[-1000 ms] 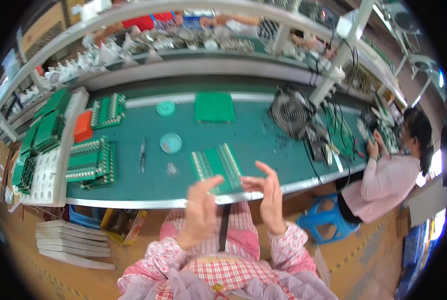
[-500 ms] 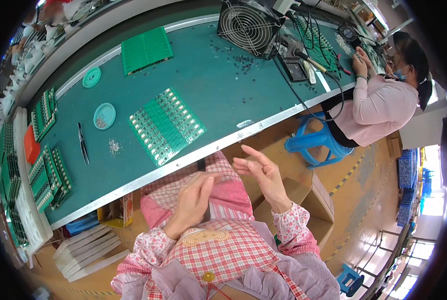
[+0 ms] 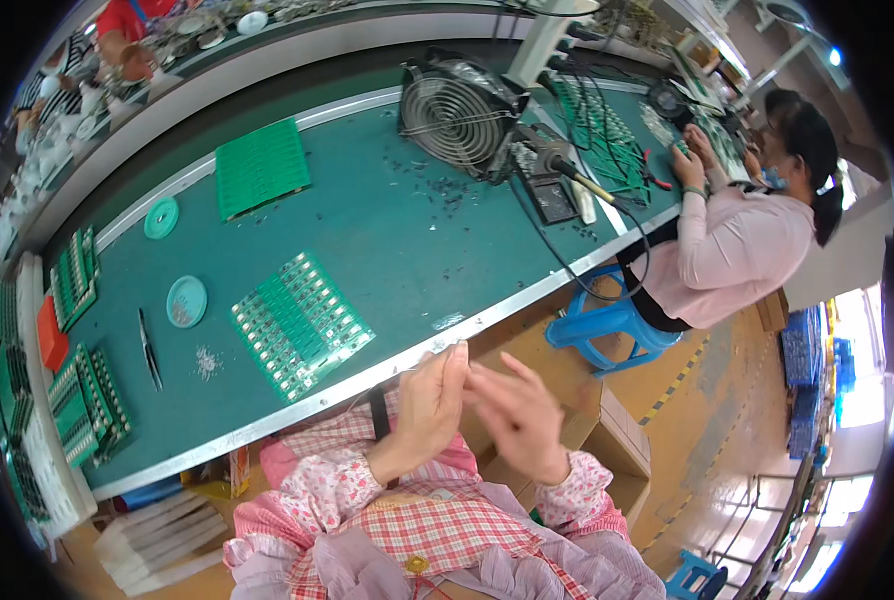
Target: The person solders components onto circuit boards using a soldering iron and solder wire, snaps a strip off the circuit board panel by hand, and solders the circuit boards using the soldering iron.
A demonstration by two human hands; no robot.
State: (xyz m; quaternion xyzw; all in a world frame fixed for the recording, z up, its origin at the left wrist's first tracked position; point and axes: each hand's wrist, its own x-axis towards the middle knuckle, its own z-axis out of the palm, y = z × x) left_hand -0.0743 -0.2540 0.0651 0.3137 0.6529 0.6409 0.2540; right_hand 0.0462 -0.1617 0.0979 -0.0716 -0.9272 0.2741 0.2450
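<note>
My left hand (image 3: 427,408) is in front of the table edge, above my lap. Its fingers are stretched out side by side and point up. My right hand (image 3: 519,412), blurred by motion, meets it from the right with fingers extended and somewhat apart. Their fingertips touch or overlap, and I make out nothing held in either hand. Closest to them on the table lies a green circuit board panel (image 3: 302,325) with rows of small white parts. Left of that panel are a heap of tiny pale parts (image 3: 207,362), black tweezers (image 3: 149,350) and a round light-green dish (image 3: 187,302).
A stack of green boards (image 3: 262,168), a round green lid (image 3: 161,217) and a black fan (image 3: 455,115) stand farther back. A soldering iron (image 3: 592,187) with a cable is to the right. A co-worker (image 3: 747,240) sits on a blue stool (image 3: 617,335). Below is a cardboard box (image 3: 607,450).
My hands have come together: the left rose and moved right, the right swung down against it. The view has shifted, so the table sits lower and farther left.
</note>
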